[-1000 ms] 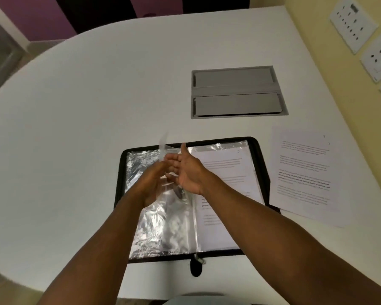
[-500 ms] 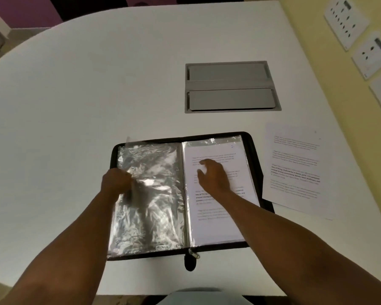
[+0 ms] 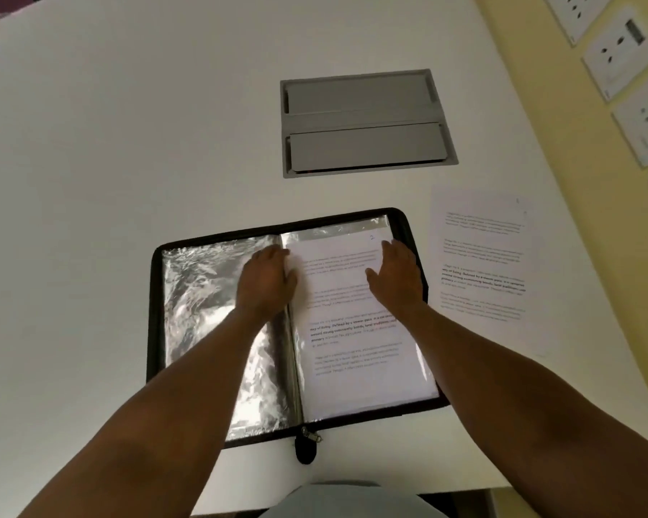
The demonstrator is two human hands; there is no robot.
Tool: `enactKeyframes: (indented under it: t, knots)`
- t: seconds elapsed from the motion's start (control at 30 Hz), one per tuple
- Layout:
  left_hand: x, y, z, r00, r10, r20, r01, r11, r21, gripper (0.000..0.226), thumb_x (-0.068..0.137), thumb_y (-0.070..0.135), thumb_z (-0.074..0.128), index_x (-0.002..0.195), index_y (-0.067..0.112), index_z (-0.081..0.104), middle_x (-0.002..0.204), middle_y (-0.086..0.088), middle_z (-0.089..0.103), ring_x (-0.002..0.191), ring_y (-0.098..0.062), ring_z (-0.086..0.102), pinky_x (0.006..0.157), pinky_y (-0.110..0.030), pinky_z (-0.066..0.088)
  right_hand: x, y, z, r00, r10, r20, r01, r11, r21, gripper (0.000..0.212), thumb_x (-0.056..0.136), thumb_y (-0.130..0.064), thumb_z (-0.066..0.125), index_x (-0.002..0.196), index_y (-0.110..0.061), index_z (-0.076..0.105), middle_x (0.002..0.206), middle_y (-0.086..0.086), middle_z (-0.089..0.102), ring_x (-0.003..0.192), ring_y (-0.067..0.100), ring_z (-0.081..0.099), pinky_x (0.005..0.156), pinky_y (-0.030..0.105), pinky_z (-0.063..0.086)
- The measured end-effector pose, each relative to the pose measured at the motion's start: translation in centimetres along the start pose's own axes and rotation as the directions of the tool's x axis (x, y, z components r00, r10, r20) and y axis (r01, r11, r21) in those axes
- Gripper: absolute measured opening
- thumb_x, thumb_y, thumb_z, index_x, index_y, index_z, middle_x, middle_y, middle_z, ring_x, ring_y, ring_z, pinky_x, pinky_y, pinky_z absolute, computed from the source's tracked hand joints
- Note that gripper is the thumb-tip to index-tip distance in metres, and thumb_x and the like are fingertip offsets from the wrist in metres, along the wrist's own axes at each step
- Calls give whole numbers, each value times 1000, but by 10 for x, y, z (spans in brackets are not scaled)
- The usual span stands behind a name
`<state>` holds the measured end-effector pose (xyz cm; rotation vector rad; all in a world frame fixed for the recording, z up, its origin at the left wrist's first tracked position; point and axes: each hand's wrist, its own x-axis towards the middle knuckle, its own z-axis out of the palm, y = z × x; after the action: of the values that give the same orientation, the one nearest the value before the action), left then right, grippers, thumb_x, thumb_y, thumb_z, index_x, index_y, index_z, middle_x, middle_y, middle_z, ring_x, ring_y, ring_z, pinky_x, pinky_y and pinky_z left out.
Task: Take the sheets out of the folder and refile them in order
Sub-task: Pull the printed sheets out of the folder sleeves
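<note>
A black zip folder [image 3: 153, 312] lies open on the white table in front of me. Its left side shows empty, shiny plastic sleeves [image 3: 203, 312]. On the right side a printed sheet [image 3: 356, 353] sits inside a clear sleeve. My left hand [image 3: 266, 282] rests flat near the spine at the top of that sleeve, fingers relaxed. My right hand [image 3: 395, 278] lies flat on the sleeve's upper right part. A loose printed sheet [image 3: 481, 263] lies on the table just right of the folder.
A grey cable hatch [image 3: 367, 121] is set into the table [image 3: 90, 143] beyond the folder. Wall sockets [image 3: 629, 50] line the yellow wall at right. The folder's zip pull [image 3: 307, 446] hangs over the near table edge.
A plastic sleeve was turned over to the left and laid flat. My left hand moved from the left sleeves to the spine. My right hand slid to the right page's upper right.
</note>
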<state>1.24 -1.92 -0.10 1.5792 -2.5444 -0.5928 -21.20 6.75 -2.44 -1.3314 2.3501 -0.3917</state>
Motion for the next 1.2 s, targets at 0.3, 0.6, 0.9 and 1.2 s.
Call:
enactKeyframes:
  t: [0.3, 0.6, 0.9, 1.2]
  knots:
    - [64, 37, 31, 987, 13, 161, -23, 998, 59, 64, 94, 36, 54, 149, 14, 31, 151, -10, 36, 139, -31, 34, 114, -45, 26, 31, 6, -10, 993, 5, -119, 0, 999, 47, 59, 89, -28, 67, 140, -10, 44, 133, 11, 50, 121, 26, 47, 97, 36, 45]
    - [81, 6, 21, 995, -26, 97, 27, 1000, -7, 58, 84, 34, 67, 138, 18, 50, 127, -14, 50, 116, -35, 48, 96, -44, 42, 56, -19, -20, 986, 140, -90, -74, 855, 513, 53, 82, -25, 76, 127, -10, 51, 118, 12, 61, 100, 14, 53, 84, 20, 44]
    - [101, 9, 11, 995, -18, 98, 18, 1000, -8, 32, 88, 24, 61, 120, 21, 64, 112, -5, 63, 107, -27, 54, 91, -41, 40, 80, -25, -39, 994, -81, -74, 100, 946, 307, 12, 87, -24, 71, 82, -21, 60, 80, -9, 61, 68, 2, 54, 66, 19, 47]
    - [100, 3, 7, 990, 133, -34, -136, 985, -109, 11, 87, 18, 68, 94, 14, 76, 89, -5, 74, 87, -26, 62, 76, -33, 44, 85, -13, -48, 992, -127, -23, 129, 979, 161, 21, 95, -26, 60, 111, -17, 71, 106, 3, 73, 96, 20, 68, 86, 31, 53]
